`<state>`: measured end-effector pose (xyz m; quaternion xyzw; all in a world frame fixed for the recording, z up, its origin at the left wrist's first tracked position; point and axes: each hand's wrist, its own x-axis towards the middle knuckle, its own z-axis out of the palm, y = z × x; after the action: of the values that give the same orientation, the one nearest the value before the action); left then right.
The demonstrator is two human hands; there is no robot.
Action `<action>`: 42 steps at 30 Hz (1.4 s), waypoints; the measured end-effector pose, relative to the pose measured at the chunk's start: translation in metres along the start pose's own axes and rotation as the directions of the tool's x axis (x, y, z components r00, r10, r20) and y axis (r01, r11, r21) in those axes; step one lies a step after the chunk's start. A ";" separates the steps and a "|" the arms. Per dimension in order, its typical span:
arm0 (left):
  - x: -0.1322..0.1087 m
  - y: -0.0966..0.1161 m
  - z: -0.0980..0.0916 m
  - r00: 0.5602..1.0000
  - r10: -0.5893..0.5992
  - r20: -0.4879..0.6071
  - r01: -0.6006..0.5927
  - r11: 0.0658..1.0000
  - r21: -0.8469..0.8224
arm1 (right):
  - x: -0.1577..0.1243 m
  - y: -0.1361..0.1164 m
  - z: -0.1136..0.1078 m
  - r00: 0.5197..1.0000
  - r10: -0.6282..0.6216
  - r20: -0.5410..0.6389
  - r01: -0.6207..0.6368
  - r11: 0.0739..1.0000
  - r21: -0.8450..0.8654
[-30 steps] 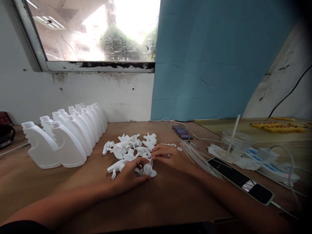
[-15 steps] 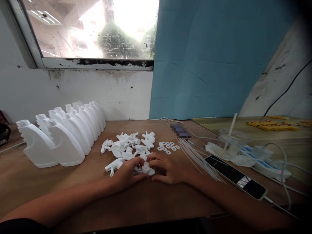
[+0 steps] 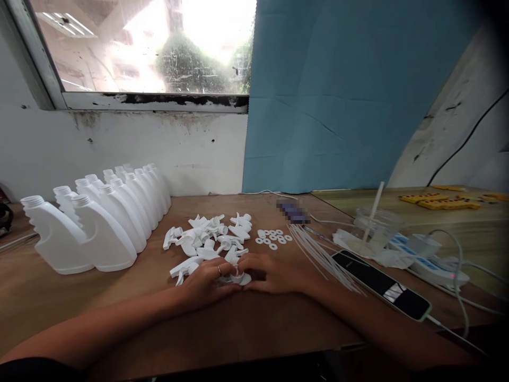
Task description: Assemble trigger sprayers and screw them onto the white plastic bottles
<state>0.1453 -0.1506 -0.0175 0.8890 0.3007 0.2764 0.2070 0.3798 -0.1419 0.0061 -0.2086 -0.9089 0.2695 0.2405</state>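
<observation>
At the near edge of a pile of white trigger spray heads [image 3: 202, 233], both my hands are closed around one spray head [image 3: 244, 279]. My left hand [image 3: 209, 281], with a ring on one finger, grips it from the left, thumb along its near side. From the right, the curled fingers and thumb of my right hand [image 3: 270, 273] pinch the same piece. Its round collar faces up, and the fingertips partly cover it. Beyond my right hand lie several flat white washers [image 3: 273, 239] and a bundle of thin white tubes [image 3: 318, 254].
Rows of white bottles [image 3: 105, 233] stand on the brown table [image 3: 222, 334] at left. To the right are a phone [image 3: 382, 286], a plastic cup with a straw [image 3: 376, 225], a power strip [image 3: 437, 273] and cables. A blurred-out object [image 3: 293, 211] lies farther back.
My hands have drawn closer together over the spray head, and my right fingertips now reach over its collar. The whole view has shifted slightly.
</observation>
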 end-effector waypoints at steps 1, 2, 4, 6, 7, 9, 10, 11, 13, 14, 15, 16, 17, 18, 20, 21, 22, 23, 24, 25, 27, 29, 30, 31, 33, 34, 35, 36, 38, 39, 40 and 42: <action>0.000 0.000 0.000 1.000 -0.011 0.005 0.011 1.000 0.010 | 0.001 0.003 -0.006 0.999 0.048 0.002 -0.048 0.997 0.056; 0.000 0.000 0.001 1.000 -0.027 0.009 0.027 0.999 0.023 | 0.001 0.008 -0.015 0.994 0.108 -0.017 -0.106 0.989 0.102; -0.001 0.001 0.002 0.997 -0.077 0.013 0.076 0.996 0.052 | -0.003 0.021 -0.037 0.954 0.278 -0.114 -0.267 0.958 0.107; -0.001 0.003 0.003 0.992 -0.129 0.005 0.128 0.990 0.058 | -0.012 0.037 -0.064 0.858 0.414 -0.304 -0.468 0.874 -0.130; 0.000 0.004 0.004 0.990 -0.144 0.000 0.144 0.988 0.049 | -0.019 0.045 -0.078 0.809 0.472 -0.350 -0.573 0.765 -0.293; 0.000 0.005 0.005 0.990 -0.139 -0.010 0.139 0.990 0.021 | -0.033 0.058 -0.100 0.671 0.636 -0.380 -0.734 0.499 -0.460; 0.001 0.005 0.006 0.993 -0.121 -0.014 0.121 0.993 0.008 | -0.040 0.063 -0.108 0.606 0.730 -0.317 -0.769 0.435 -0.468; 0.001 0.005 0.006 0.995 -0.098 -0.014 0.098 0.995 -0.003 | -0.046 0.066 -0.114 0.551 0.792 -0.262 -0.795 0.403 -0.454; 0.002 0.005 0.005 0.998 -0.058 -0.016 0.058 0.998 -0.013 | -0.054 0.069 -0.118 0.445 0.887 -0.123 -0.844 0.370 -0.389; 0.003 0.005 0.005 0.999 -0.045 -0.018 0.045 0.999 -0.013 | -0.055 0.070 -0.117 0.406 0.910 -0.076 -0.863 0.355 -0.359; 0.003 0.005 0.005 0.999 -0.032 -0.021 0.032 0.999 -0.011 | -0.056 0.069 -0.115 0.370 0.928 -0.043 -0.879 0.335 -0.338; 0.003 0.005 0.005 1.000 -0.019 -0.023 0.019 1.000 -0.006 | -0.055 0.069 -0.112 0.344 0.939 -0.029 -0.891 0.316 -0.327; 0.003 0.005 0.004 1.000 -0.007 -0.027 0.007 1.000 -0.001 | -0.053 0.068 -0.109 0.328 0.944 -0.030 -0.896 0.301 -0.326; 0.003 0.005 0.004 1.000 0.001 -0.028 -0.001 1.000 0.002 | -0.052 0.068 -0.106 0.314 0.949 -0.037 -0.903 0.286 -0.322; 0.002 0.005 0.005 1.000 0.009 -0.028 -0.009 1.000 -0.002 | -0.049 0.066 -0.103 0.295 0.952 -0.077 -0.913 0.257 -0.318; 0.002 0.004 0.005 1.000 0.009 -0.029 -0.010 1.000 -0.006 | -0.047 0.065 -0.102 0.294 0.950 -0.108 -0.915 0.247 -0.319; 0.002 0.004 0.005 1.000 0.009 -0.030 -0.009 1.000 -0.009 | -0.045 0.062 -0.102 0.296 0.944 -0.142 -0.915 0.238 -0.326; 0.002 0.004 0.005 1.000 0.007 -0.029 -0.007 1.000 -0.008 | -0.043 0.060 -0.103 0.311 0.931 -0.192 -0.915 0.239 -0.325; 0.002 0.005 0.005 1.000 0.004 -0.027 -0.004 1.000 -0.004 | -0.040 0.056 -0.104 0.351 0.900 -0.258 -0.914 0.269 -0.304; 0.002 0.005 0.005 1.000 -0.002 -0.022 0.002 1.000 0.002 | -0.036 0.051 -0.104 0.413 0.848 -0.332 -0.905 0.341 -0.255; 0.002 0.006 0.004 1.000 -0.022 -0.007 0.022 1.000 0.009 | -0.027 0.040 -0.102 0.558 0.688 -0.464 -0.799 0.597 -0.075; 0.002 0.007 0.004 0.998 -0.061 0.000 0.061 0.998 0.001 | -0.017 0.028 -0.093 0.669 0.523 -0.527 -0.543 0.829 0.134; 0.002 0.008 0.005 0.996 -0.087 -0.002 0.087 0.996 -0.007 | -0.013 0.024 -0.086 0.715 0.473 -0.515 -0.428 0.878 0.213; 0.002 0.008 0.005 0.994 -0.113 -0.006 0.113 0.993 -0.017 | -0.009 0.021 -0.078 0.759 0.438 -0.483 -0.350 0.898 0.265; 0.002 0.007 0.006 0.989 -0.146 -0.013 0.146 0.989 -0.035 | -0.005 0.017 -0.062 0.845 0.396 -0.360 -0.312 0.911 0.271; 0.002 0.007 0.007 0.989 -0.149 -0.015 0.148 0.988 -0.039 | -0.004 0.017 -0.056 0.880 0.389 -0.273 -0.332 0.914 0.232; 0.002 0.007 0.007 0.989 -0.145 -0.014 0.145 0.989 -0.040 | -0.004 0.018 -0.051 0.904 0.392 -0.172 -0.364 0.915 0.175; 0.002 0.006 0.007 0.990 -0.139 -0.011 0.139 0.990 -0.038 | -0.005 0.019 -0.049 0.911 0.406 -0.071 -0.397 0.911 0.113; 0.002 0.006 0.007 0.991 -0.133 -0.001 0.133 0.991 -0.029 | -0.008 0.020 -0.047 0.896 0.439 0.069 -0.441 0.897 0.029; 0.002 0.006 0.007 0.991 -0.136 0.003 0.136 0.990 -0.025 | -0.009 0.019 -0.048 0.891 0.445 0.091 -0.449 0.893 0.038; 0.002 0.006 0.007 0.990 -0.142 0.007 0.142 0.990 -0.024 | -0.009 0.017 -0.049 0.896 0.436 0.078 -0.442 0.892 0.089; 0.003 0.006 0.007 0.989 -0.146 0.008 0.146 0.989 -0.033 | -0.005 0.010 -0.050 0.926 0.376 -0.036 -0.353 0.894 0.276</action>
<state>0.1535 -0.1543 -0.0186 0.8618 0.3598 0.2630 0.2421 0.4137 -0.1177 0.0355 -0.3529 -0.7979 0.4193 0.2512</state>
